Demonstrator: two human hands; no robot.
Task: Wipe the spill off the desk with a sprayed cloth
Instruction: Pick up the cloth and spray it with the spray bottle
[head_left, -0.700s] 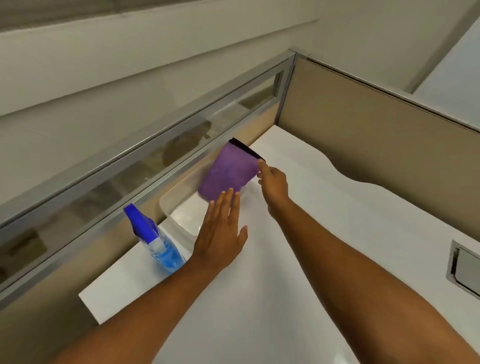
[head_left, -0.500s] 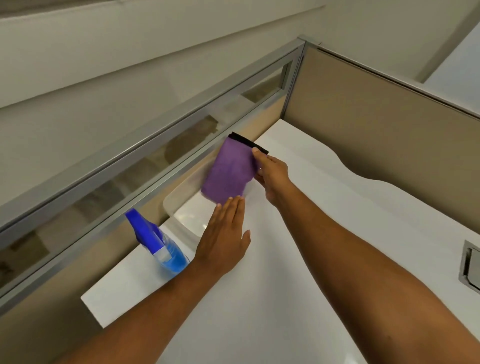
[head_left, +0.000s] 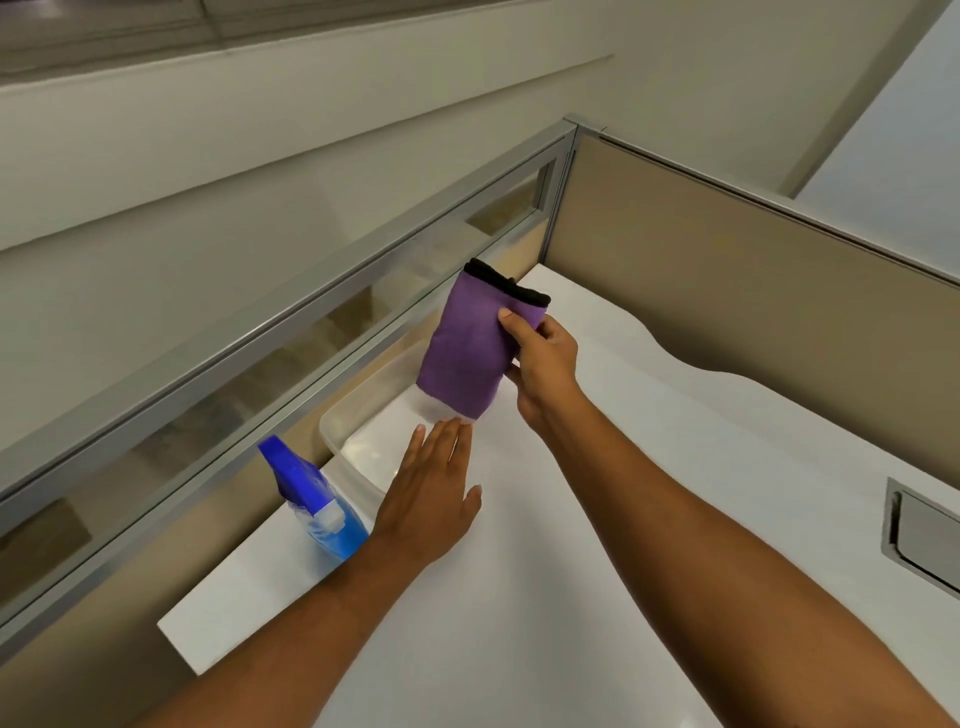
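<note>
A folded purple cloth (head_left: 467, 348) with a black edge hangs above the white desk (head_left: 597, 519), pinched near its top by my right hand (head_left: 543, 358). My left hand (head_left: 431, 499) lies flat and open just below the cloth, fingers together, over the rim of a clear plastic tub. A spray bottle (head_left: 317, 504) with blue liquid and a blue head stands left of my left wrist, untouched. No spill shows on the desk.
A clear plastic tub (head_left: 353, 421) sits against the glass-topped partition (head_left: 260, 332) on the left. A tan partition wall (head_left: 753, 291) closes the far side. A grey cable hatch (head_left: 919, 535) is set in the desk at the right.
My right hand has lifted the cloth out of the tub and turned it more upright. My left hand has stayed flat below it.
</note>
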